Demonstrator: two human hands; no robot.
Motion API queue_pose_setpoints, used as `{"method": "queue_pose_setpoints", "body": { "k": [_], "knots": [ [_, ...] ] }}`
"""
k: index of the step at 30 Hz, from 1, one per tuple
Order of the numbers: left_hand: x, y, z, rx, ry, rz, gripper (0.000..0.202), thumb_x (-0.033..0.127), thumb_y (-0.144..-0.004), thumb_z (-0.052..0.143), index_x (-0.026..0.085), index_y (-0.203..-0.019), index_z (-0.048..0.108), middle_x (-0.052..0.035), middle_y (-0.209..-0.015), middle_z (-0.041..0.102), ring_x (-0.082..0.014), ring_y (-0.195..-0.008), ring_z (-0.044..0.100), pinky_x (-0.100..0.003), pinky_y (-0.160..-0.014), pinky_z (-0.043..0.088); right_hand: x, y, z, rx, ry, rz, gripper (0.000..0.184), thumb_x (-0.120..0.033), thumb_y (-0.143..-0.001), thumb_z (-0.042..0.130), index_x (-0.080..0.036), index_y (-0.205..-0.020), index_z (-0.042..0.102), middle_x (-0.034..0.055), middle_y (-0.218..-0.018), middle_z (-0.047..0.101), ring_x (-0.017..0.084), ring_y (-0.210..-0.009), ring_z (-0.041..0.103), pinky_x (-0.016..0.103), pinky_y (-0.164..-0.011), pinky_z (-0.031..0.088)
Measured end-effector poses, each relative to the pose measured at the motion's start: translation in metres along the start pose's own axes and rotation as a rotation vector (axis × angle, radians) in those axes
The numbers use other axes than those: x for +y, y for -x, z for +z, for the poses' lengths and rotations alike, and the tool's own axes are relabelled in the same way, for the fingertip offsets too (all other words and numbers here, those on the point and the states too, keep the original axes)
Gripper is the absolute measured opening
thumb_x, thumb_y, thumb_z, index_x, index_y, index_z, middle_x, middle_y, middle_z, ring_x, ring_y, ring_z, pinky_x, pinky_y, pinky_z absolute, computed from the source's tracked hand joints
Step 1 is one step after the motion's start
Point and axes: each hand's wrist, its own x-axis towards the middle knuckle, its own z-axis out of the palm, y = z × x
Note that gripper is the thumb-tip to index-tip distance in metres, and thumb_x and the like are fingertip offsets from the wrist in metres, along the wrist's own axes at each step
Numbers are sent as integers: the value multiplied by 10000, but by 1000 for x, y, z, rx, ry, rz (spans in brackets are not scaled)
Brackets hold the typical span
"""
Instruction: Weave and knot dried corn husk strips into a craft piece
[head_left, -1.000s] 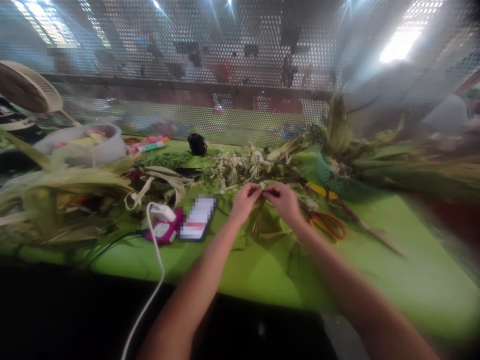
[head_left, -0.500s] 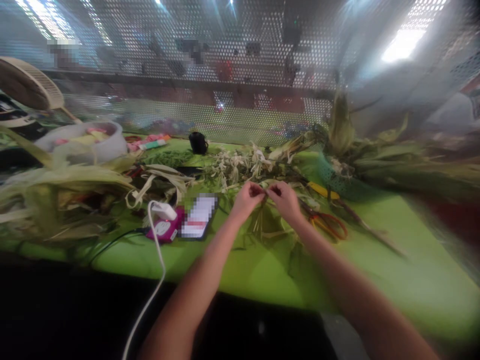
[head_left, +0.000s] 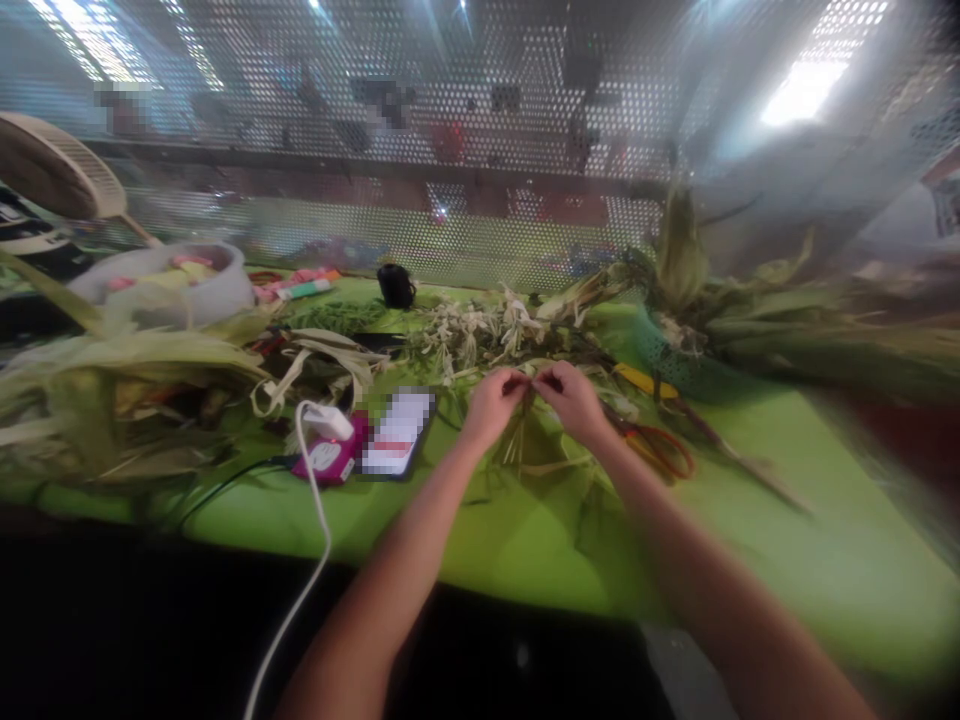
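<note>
My left hand and my right hand meet over the middle of the green table, thumbs and fingers pinched together. Between and below the fingertips hangs a small bunch of thin plant stems; both hands seem to grip its upper end, though the exact grip is too small to see. Just beyond the hands lies a pile of pale dried plant sprigs. Right of my right hand are scissors with orange handles and a tool with a yellow handle.
Left of my hands lie a phone and a purple power strip with a white charger and cable. Corn husks heap at the left. A teal basket with long leaves stands right. A black mug-like object sits behind.
My hands stay almost in place, still pinching at the same spot. The fingers have shifted slightly and the hanging stems have moved a little.
</note>
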Motion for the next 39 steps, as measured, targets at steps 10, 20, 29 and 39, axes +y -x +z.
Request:
{"method": "queue_pose_setpoints", "body": {
  "k": [10,20,29,39],
  "knots": [
    [2,1,-7,-239,235,-118,171,273,-809,644,162,-937,624,-38,-925,638,-156,-860,582,-286,-815,448,13,-2,6,-18,-169,104,134,-333,-786,583,-208,-745,558,-1,-696,535,160,-662,488,281,-624,387],
    [10,3,-5,-84,-57,153,134,125,-800,599,184,-920,597,-19,-856,641,-147,-810,602,-280,-789,467,1,-4,2,-112,-451,279,286,-449,-699,690,-190,-700,570,-31,-626,512,114,-582,465,255,-553,388],
    [17,4,-7,-32,-151,220,91,203,-846,608,208,-900,680,-43,-894,707,-177,-839,627,-306,-831,447,0,-4,0,-96,-503,344,337,-481,-639,740,-178,-686,600,-33,-601,520,103,-571,445,248,-542,379],
    [7,1,-8,63,471,-181,168,327,-798,668,175,-841,611,10,-777,575,-118,-747,529,-243,-743,420,5,-7,-8,-46,-396,349,322,-468,-649,718,-183,-681,573,-42,-593,496,96,-547,411,252,-532,343]
  ]
}}
